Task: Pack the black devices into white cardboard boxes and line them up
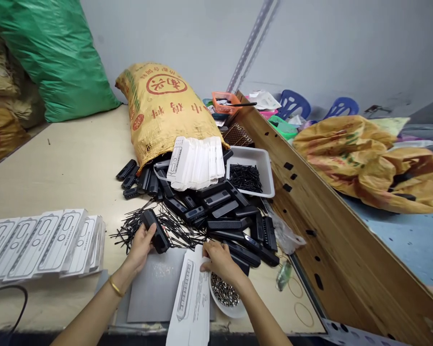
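Gripping left hand (140,247): fingers clamped on black case (157,234);
Right hand (220,262): fingertips pinching card (191,298);
Risk: case may sweep loose pins (178,229) beside fingers.

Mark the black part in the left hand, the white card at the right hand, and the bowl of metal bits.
black part (158,233), head view, its middle.
white card (190,300), head view, printed face.
bowl (234,314), head view, near rim.
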The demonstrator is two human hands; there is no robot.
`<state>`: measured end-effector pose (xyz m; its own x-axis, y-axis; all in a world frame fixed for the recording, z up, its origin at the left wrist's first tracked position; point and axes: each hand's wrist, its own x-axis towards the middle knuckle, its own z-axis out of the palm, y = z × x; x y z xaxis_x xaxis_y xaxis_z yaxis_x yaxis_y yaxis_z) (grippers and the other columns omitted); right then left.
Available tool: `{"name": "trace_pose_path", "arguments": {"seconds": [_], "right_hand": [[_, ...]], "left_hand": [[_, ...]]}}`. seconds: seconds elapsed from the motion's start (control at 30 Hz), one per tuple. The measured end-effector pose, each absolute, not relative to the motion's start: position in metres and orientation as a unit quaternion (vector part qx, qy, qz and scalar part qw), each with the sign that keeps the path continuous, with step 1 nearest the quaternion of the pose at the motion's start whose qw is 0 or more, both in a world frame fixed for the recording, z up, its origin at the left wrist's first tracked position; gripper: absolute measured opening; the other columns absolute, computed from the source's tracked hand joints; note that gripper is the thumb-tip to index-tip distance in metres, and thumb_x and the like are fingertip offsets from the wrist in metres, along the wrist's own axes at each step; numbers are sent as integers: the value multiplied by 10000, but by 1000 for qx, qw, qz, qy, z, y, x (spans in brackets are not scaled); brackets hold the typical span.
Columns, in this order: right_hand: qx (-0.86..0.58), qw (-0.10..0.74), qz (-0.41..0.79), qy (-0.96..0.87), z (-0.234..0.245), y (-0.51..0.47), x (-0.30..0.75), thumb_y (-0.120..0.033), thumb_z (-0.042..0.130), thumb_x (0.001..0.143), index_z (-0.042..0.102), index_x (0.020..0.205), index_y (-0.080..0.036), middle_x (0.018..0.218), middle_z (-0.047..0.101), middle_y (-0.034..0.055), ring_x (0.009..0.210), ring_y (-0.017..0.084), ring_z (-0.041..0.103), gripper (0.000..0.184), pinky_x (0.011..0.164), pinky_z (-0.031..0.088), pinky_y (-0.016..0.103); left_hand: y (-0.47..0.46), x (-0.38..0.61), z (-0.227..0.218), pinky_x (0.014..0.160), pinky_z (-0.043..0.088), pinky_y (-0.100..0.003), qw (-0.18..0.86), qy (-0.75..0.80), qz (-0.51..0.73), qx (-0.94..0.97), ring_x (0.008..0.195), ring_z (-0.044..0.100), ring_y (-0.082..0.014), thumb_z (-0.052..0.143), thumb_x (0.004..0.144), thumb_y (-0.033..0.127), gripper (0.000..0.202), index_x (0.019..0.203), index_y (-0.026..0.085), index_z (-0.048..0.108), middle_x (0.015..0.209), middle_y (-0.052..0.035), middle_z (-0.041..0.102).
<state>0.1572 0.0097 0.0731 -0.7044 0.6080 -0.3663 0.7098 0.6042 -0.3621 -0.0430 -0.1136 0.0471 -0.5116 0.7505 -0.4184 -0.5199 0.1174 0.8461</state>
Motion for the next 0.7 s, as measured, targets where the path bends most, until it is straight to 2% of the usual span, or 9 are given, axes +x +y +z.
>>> {"name": "trace_pose_path", "arguments": {"seconds": [0.1, 0.17, 0.23, 0.33, 0.43, 0.5, 0.57, 0.63, 0.7], "right_hand": [[358, 78, -280, 888, 81, 17, 158, -121, 607, 671, 462, 636, -190, 708, 567, -9, 783, 188, 518, 164, 752, 324, 314], [356, 20, -321, 877, 87, 20, 158, -127, 565, 706, 448, 653, -197, 713, 558, -13, 764, 176, 505, 146, 760, 327, 320], [340, -63, -375, 861, 92, 20, 156, -152, 550, 741, 435, 659, -203, 740, 567, -4, 763, 176, 497, 150, 768, 330, 334], [267, -165, -505, 804, 96, 18, 150, -244, 570, 786, 415, 662, -213, 772, 584, 16, 741, 172, 498, 201, 727, 361, 330], [185, -238, -651, 697, 94, 11, 147, -352, 620, 769, 401, 654, -223, 682, 562, 6, 686, 167, 487, 280, 663, 391, 313], [174, -287, -685, 646, 90, 2, 147, -391, 648, 742, 403, 654, -227, 632, 539, -8, 670, 167, 479, 308, 654, 401, 310], [235, -331, -658, 634, 85, -11, 148, -390, 635, 754, 457, 710, -232, 705, 551, 1, 718, 173, 502, 242, 686, 419, 316], [336, -339, -593, 648, 80, -30, 147, -367, 581, 799, 538, 861, -244, 906, 565, 37, 859, 192, 533, 145, 754, 436, 329], [414, -325, -531, 664, 73, -49, 145, -371, 522, 833, 564, 1011, -254, 1120, 514, 73, 1034, 222, 505, 217, 823, 437, 340]], "left_hand": [[-108, -50, 51, 860, 472, -405, 439, 629, 626, 138, 1062, 565, -293, 707, 634, 484, 696, 1205, 174, 457, 1143, -147, 597], [-113, -46, 60, 973, 395, -421, 414, 652, 609, 181, 1222, 432, -308, 746, 611, 422, 780, 1286, 216, 413, 1316, -142, 473], [-125, -32, 72, 992, 381, -416, 483, 621, 573, 229, 1267, 378, -298, 710, 669, 406, 721, 1306, 250, 409, 1387, -119, 397], [-143, -2, 84, 851, 481, -373, 713, 434, 509, 209, 1040, 576, -264, 630, 749, 437, 520, 1174, 151, 539, 1167, -171, 580], [-151, 23, 84, 696, 508, -293, 770, 339, 523, 137, 765, 637, -183, 623, 755, 448, 457, 1017, 75, 592, 881, -149, 655], [-151, 31, 81, 629, 505, -278, 754, 334, 556, 104, 668, 630, -155, 631, 755, 437, 525, 1153, 116, 513, 829, -108, 650], [-150, 32, 79, 618, 507, -301, 741, 325, 581, 92, 644, 637, -159, 631, 759, 430, 726, 1357, 226, 275, 858, -84, 642], [-148, 29, 79, 650, 511, -331, 730, 322, 592, 115, 688, 651, -180, 637, 761, 410, 897, 1413, 323, 28, 951, -91, 628], [-147, 27, 80, 681, 514, -347, 706, 347, 600, 146, 729, 653, -191, 653, 749, 395, 927, 1412, 358, 7, 1073, -112, 592]]}}
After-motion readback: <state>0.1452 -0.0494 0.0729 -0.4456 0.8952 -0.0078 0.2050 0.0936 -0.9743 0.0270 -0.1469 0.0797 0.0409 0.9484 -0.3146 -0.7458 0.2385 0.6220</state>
